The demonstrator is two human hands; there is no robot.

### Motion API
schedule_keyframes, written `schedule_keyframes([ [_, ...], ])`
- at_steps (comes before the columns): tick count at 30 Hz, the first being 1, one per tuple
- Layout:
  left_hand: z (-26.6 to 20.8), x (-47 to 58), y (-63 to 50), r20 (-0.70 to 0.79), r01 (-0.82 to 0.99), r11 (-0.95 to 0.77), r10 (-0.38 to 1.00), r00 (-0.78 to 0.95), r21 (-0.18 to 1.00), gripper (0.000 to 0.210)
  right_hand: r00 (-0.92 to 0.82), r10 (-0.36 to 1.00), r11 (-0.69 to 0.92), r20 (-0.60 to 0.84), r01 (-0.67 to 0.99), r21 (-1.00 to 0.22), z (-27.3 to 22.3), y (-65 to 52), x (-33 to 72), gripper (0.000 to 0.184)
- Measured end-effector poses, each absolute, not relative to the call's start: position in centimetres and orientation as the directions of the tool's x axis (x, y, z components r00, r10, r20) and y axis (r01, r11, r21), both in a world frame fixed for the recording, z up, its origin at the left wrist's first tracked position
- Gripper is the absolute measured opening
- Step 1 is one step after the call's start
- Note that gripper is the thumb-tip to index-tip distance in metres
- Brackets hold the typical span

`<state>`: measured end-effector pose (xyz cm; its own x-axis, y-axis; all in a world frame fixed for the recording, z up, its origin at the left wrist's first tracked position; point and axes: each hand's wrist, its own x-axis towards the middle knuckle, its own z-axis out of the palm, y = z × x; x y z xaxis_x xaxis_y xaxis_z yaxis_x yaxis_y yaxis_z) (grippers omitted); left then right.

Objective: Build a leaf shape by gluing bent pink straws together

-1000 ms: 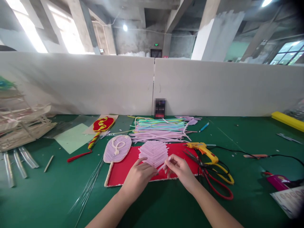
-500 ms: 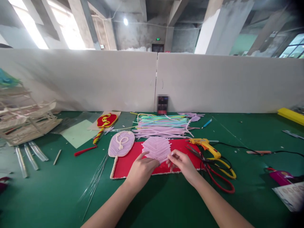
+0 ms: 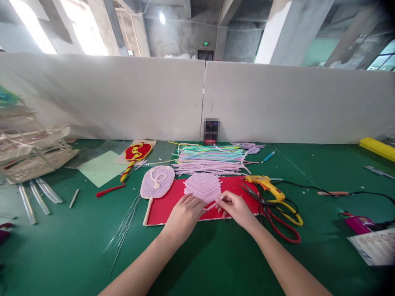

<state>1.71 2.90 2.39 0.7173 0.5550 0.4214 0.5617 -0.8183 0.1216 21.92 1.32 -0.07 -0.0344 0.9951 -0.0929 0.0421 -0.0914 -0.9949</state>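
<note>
A short lilac pipe cleaner runs between my two hands, just below a lilac leaf-shaped piece made of slanting rows of pipe cleaner. My right hand pinches its right end between thumb and fingertips. At the other end, the bent fingers of my left hand close on it; the thumb is mostly hidden. Under both hands lies a red board with a pale edge. A lilac fan shape with a cream looped cord and wrapped handle rests over the board's left side.
Behind the board is a pile of lilac, mint and yellow pipe cleaners. At right lie a yellow glue gun and red-handled scissors. Thin wires and a red-and-yellow fan are on the left. A dark device leans against the partition.
The short pipe cleaner between my hands now shows clearly, tilted below the leaf-shaped piece. My hands have shifted slightly off that piece's lower edge. The whole view has moved a little.
</note>
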Motion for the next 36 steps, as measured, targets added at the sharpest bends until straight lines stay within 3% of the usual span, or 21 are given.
schedule_keyframes([
  [4,2.1,2.3,0.7,0.427,0.598,-0.801,0.548,0.719,0.021,0.028,-0.036,0.994,-0.104,-0.107,0.061,-0.993,-0.4,1.4,21.8,0.038],
  [8,1.3,1.8,-0.9,0.387,0.487,-0.869,0.421,0.821,-0.087,0.036,0.007,0.987,-0.157,-0.158,0.131,-0.979,-0.3,1.5,21.4,0.039],
  [11,0.8,1.1,-1.1,0.375,0.485,-0.866,0.412,0.830,-0.122,0.040,0.068,0.980,-0.196,-0.188,0.151,-0.969,-0.2,1.6,21.1,0.040],
  [21,-1.6,0.9,-1.4,0.332,0.712,-0.699,0.658,0.675,-0.062,0.065,0.123,0.926,-0.370,-0.357,0.112,-0.922,0.7,2.2,20.8,0.038],
  [27,-0.9,0.5,-1.0,0.308,0.699,-0.714,0.656,0.690,-0.046,0.066,0.121,0.913,-0.406,-0.390,0.166,-0.899,0.4,2.0,21.0,0.036],
  [32,-0.7,0.4,-0.6,0.272,0.674,-0.737,0.640,0.719,-0.050,0.065,0.147,0.936,-0.350,-0.321,0.279,-0.894,0.0,1.5,21.0,0.032],
  [36,-0.6,0.3,-0.6,0.273,0.669,-0.743,0.638,0.720,-0.030,0.067,0.240,0.970,-0.172,-0.048,0.528,-0.831,-0.4,0.9,21.2,0.022],
])
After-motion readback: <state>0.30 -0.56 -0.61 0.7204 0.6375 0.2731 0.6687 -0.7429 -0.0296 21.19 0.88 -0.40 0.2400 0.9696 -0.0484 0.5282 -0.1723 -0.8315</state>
